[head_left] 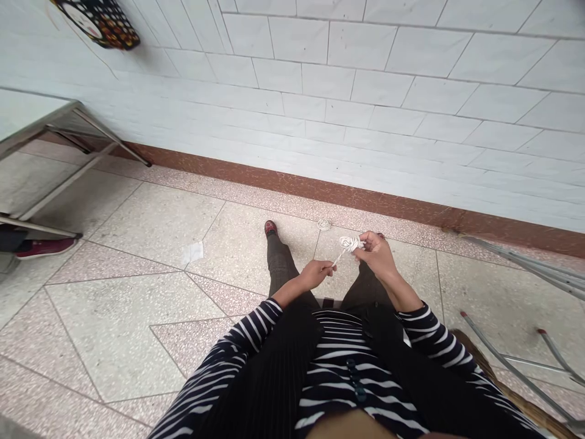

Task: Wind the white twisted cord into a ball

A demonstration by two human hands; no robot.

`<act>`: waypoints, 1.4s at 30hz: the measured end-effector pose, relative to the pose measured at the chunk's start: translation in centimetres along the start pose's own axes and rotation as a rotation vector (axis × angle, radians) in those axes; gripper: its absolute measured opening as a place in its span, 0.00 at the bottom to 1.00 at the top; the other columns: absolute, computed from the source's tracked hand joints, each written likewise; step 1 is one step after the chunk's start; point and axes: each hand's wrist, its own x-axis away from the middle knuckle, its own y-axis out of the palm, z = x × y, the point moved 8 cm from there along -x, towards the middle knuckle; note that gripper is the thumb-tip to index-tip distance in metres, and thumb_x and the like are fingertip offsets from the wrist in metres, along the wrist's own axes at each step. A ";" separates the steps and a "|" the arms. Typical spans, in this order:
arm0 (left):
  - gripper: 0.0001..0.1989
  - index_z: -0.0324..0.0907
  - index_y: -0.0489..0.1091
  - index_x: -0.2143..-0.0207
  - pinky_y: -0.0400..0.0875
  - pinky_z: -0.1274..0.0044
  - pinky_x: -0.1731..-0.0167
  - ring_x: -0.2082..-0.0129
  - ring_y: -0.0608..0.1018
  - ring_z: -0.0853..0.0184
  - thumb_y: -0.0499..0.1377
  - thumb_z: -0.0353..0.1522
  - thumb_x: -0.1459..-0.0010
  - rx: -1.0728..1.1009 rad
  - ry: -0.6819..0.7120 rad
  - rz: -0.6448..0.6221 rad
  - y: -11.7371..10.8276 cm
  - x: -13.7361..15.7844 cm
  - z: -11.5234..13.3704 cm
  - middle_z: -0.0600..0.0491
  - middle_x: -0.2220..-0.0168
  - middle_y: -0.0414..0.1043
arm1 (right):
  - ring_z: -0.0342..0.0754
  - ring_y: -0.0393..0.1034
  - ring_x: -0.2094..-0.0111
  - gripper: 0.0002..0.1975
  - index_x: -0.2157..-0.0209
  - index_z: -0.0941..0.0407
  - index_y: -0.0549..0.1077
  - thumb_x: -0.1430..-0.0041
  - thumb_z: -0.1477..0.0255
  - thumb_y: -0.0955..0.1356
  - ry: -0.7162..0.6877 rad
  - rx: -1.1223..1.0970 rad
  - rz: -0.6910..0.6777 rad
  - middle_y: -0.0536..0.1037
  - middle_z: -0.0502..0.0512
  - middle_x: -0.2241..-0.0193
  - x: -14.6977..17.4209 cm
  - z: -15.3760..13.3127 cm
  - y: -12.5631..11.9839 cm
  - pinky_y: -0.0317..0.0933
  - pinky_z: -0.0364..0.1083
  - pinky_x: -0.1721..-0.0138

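Observation:
A bundle of white cord (350,244) is gripped in my right hand (377,253), its loops bunched at the fingertips. From the bundle a short length of the same cord runs down to the left. My left hand (316,274) pinches that length between thumb and fingers. Both hands are in front of my body, above my legs. On the floor beyond them, near the wall, lies a second small coil of white cord (323,225), apart from my hands.
A metal-framed table (77,107) stands at the left by the tiled wall (301,110). Another person's shoe (48,246) shows beneath it. A white paper (192,252) lies on the floor. Metal legs (503,360) and folded metal tubing (525,259) are at the right. A patterned bag (103,24) hangs upper left.

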 end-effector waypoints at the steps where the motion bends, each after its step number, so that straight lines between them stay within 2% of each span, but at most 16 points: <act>1: 0.14 0.39 0.75 0.58 0.68 0.80 0.66 0.68 0.77 0.69 0.49 0.27 0.37 -0.088 0.032 -0.014 0.1 0.4 0.6 0.53 0.67 0.78 | 0.44 0.64 0.76 0.12 0.70 0.53 0.67 0.56 0.69 0.72 -0.013 0.084 0.024 0.71 0.47 0.74 -0.4 0.1 -0.3 0.60 0.44 0.76; 5: 0.15 0.43 0.74 0.53 0.68 0.78 0.64 0.63 0.78 0.63 0.50 0.29 0.34 -0.497 0.187 -0.022 -0.6 1.6 4.1 0.49 0.65 0.77 | 0.47 0.63 0.71 0.10 0.70 0.53 0.66 0.57 0.77 0.69 -0.008 0.426 0.023 0.70 0.49 0.72 -1.3 2.0 0.1 0.56 0.45 0.68; 9: 0.14 0.44 0.73 0.52 0.67 0.77 0.64 0.62 0.77 0.63 0.51 0.28 0.34 -0.669 0.242 -0.002 -2.9 1.1 5.5 0.49 0.65 0.77 | 0.45 0.61 0.73 0.12 0.76 0.54 0.65 0.64 0.81 0.68 0.027 0.376 -0.201 0.66 0.45 0.78 0.5 5.1 3.1 0.56 0.44 0.68; 12: 0.13 0.43 0.75 0.56 0.66 0.78 0.64 0.62 0.77 0.64 0.52 0.28 0.35 -0.559 0.222 0.019 -4.4 0.3 4.6 0.50 0.65 0.77 | 0.44 0.62 0.75 0.10 0.74 0.53 0.66 0.61 0.77 0.69 0.062 0.240 -0.397 0.67 0.44 0.78 3.0 5.9 5.3 0.60 0.43 0.73; 16: 0.12 0.41 0.76 0.60 0.65 0.81 0.66 0.67 0.77 0.68 0.52 0.29 0.36 -0.161 0.177 0.045 -3.8 -0.2 2.6 0.54 0.68 0.78 | 0.46 0.68 0.71 0.11 0.69 0.53 0.67 0.54 0.67 0.71 0.092 0.035 -0.533 0.72 0.48 0.72 4.5 4.0 6.4 0.68 0.45 0.73; 18: 0.10 0.38 0.76 0.63 0.65 0.81 0.68 0.69 0.77 0.68 0.54 0.29 0.37 -0.036 0.110 0.071 -2.8 -0.2 1.7 0.54 0.70 0.78 | 0.47 0.70 0.70 0.13 0.67 0.53 0.68 0.54 0.65 0.72 0.100 -0.049 -0.525 0.74 0.49 0.70 3.9 2.8 6.3 0.70 0.47 0.72; 22: 0.12 0.37 0.75 0.69 0.66 0.81 0.69 0.72 0.76 0.70 0.53 0.30 0.36 -0.029 -0.003 0.057 -0.5 0.6 0.6 0.54 0.73 0.76 | 0.46 0.71 0.73 0.13 0.67 0.54 0.67 0.54 0.65 0.70 0.120 -0.040 -0.307 0.75 0.50 0.73 1.1 2.9 4.6 0.69 0.48 0.70; 24: 0.14 0.39 0.75 0.67 0.66 0.81 0.68 0.72 0.76 0.70 0.51 0.30 0.34 -0.120 0.027 0.026 -0.1 1.1 0.8 0.55 0.72 0.76 | 0.46 0.69 0.74 0.12 0.68 0.54 0.65 0.55 0.66 0.69 0.118 0.031 -0.203 0.73 0.48 0.74 -0.2 4.0 3.7 0.67 0.48 0.70; 28: 0.13 0.40 0.75 0.64 0.65 0.79 0.67 0.67 0.77 0.65 0.50 0.31 0.33 -0.496 0.106 -0.001 -0.7 1.7 1.9 0.50 0.69 0.77 | 0.46 0.63 0.73 0.10 0.72 0.53 0.64 0.59 0.73 0.68 0.125 0.189 -0.090 0.67 0.46 0.77 -0.6 7.3 3.2 0.58 0.44 0.71; 32: 0.12 0.40 0.76 0.65 0.65 0.77 0.66 0.65 0.77 0.63 0.52 0.30 0.34 -0.713 0.255 -0.088 -0.7 1.4 3.4 0.48 0.68 0.76 | 0.45 0.59 0.73 0.12 0.78 0.54 0.66 0.67 0.81 0.69 0.158 0.261 -0.208 0.63 0.44 0.81 1.2 9.8 5.1 0.51 0.42 0.72; 36: 0.10 0.41 0.76 0.64 0.65 0.77 0.64 0.65 0.77 0.64 0.54 0.28 0.35 -0.716 0.414 -0.132 -1.2 1.2 4.9 0.49 0.68 0.76 | 0.43 0.60 0.77 0.13 0.81 0.55 0.66 0.71 0.81 0.71 0.204 0.170 -0.408 0.64 0.42 0.84 3.0 10.0 6.8 0.52 0.41 0.74; 39: 0.11 0.42 0.76 0.62 0.65 0.78 0.63 0.64 0.77 0.65 0.53 0.30 0.34 -0.605 0.403 -0.044 -3.1 0.7 5.1 0.50 0.66 0.76 | 0.43 0.64 0.77 0.12 0.75 0.55 0.68 0.66 0.74 0.73 0.235 0.018 -0.475 0.71 0.44 0.80 3.7 8.8 6.7 0.59 0.42 0.75; 42: 0.12 0.41 0.76 0.64 0.65 0.77 0.61 0.64 0.77 0.65 0.52 0.31 0.33 -0.412 0.327 0.083 -4.7 0.2 4.7 0.51 0.68 0.77 | 0.44 0.68 0.75 0.13 0.70 0.55 0.69 0.60 0.71 0.73 0.240 -0.126 -0.436 0.74 0.46 0.77 3.8 7.0 5.9 0.64 0.43 0.73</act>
